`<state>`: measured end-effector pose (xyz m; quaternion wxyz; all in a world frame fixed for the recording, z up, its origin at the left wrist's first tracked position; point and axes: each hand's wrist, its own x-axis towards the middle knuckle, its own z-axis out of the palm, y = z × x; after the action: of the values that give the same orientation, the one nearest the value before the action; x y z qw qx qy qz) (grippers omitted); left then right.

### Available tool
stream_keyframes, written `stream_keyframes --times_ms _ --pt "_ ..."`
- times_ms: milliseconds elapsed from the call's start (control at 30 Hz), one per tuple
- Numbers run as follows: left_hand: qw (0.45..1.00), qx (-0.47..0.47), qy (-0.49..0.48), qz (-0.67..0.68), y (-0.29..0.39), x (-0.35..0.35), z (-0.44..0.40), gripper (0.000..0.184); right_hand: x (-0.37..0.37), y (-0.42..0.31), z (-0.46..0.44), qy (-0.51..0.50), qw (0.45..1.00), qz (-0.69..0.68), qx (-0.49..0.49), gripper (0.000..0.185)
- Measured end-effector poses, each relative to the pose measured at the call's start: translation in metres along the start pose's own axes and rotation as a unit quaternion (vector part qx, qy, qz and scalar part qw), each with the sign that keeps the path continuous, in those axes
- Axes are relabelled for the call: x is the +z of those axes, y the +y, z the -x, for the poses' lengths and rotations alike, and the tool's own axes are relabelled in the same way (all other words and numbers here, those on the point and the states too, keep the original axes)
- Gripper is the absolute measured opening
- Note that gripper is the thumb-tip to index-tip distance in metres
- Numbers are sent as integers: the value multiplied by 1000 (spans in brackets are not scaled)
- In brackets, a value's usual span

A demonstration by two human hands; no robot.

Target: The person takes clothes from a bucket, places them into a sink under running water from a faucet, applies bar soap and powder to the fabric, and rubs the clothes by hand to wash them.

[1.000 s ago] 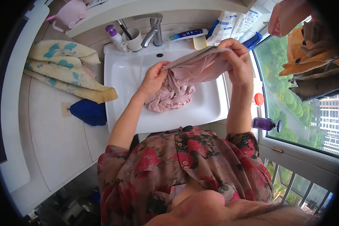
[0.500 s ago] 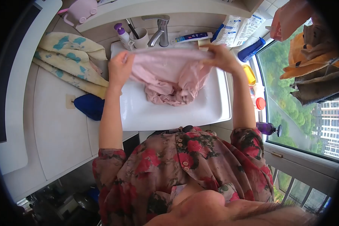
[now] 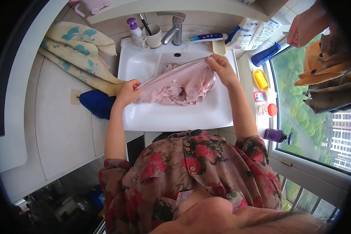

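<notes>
left hand (image 3: pixel 127 93) and right hand (image 3: pixel 224 71) grip pink cloth (image 3: pixel 183 85); its edge stretches between them; white sink (image 3: pixel 175 119) below

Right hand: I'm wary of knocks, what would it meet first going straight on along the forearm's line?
The right hand would probably meet the pale yellow object at the back of the sink, or pass above; height is unclear.

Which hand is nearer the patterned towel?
The left hand, beside the patterned towel; the right hand, farther off, holds the opposite side of the pink cloth.
</notes>
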<state>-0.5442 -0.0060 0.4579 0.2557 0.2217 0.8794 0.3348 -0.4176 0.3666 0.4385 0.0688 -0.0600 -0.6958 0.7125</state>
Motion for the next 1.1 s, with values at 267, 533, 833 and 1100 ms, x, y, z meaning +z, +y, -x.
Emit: stream_keyframes --times_ms 267,533,833,1100 --pt "970 6 45 240 -59 15 14 19 22 -102 25 94 962 -247 -69 21" --pt "965 200 26 166 28 87 -12 54 55 -156 37 -83 985 -16 -153 23" --pt "922 154 114 336 119 52 -8 28 -7 -197 54 185 897 -212 -340 20" --pt "861 287 274 319 150 -16 13 28 -35 -173 13 308 908 20 -283 26"
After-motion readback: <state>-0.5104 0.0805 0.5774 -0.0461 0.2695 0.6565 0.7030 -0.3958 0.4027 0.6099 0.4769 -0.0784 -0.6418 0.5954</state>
